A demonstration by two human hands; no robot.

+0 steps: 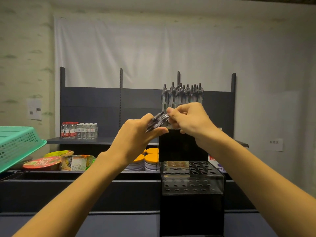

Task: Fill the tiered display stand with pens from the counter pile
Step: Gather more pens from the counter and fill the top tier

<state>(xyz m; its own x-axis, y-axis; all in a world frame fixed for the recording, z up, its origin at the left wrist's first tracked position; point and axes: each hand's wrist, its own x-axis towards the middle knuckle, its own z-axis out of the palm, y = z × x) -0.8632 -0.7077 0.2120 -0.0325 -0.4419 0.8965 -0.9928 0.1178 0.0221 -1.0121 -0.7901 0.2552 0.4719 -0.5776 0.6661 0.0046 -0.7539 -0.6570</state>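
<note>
A black tiered display stand rises in front of me, its clear perforated lower tiers showing open holes. Several clear pens with dark clips stand upright in its top tier. My left hand is shut on a small bundle of clear pens, held tilted at chest height left of the stand's top. My right hand pinches the upper end of one pen in that bundle with thumb and forefinger. The counter pile is out of view.
A green plastic basket juts in at the left. Instant noodle bowls and orange-lidded jars sit behind the counter edge. Water bottles line a dark shelf at the back.
</note>
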